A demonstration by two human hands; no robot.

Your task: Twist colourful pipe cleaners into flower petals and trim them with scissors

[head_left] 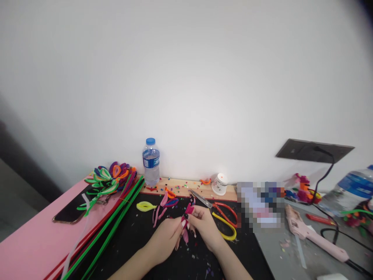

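Both hands meet over the black mat [128,249] near the middle of the view. My left hand [165,238] is closed, its fingers pinching a magenta fuzzy stem piece [185,235]. From the right, my right hand [205,226] pinches the upper part of the same piece, fingers bent around it. Parts of the piece are hidden by the fingers. Just beyond lie scissors [223,214] with red and yellow handles, blades open. To the left are a yellow loop [145,206], a pink loop [164,199] and a blue loop [171,203].
Long green stems [112,232], a phone [71,209] and looped stems [101,179] lie left. A water bottle [151,163] and paper cup [219,184] stand near the wall. A pink glue gun [317,237] with a black cable lies right.
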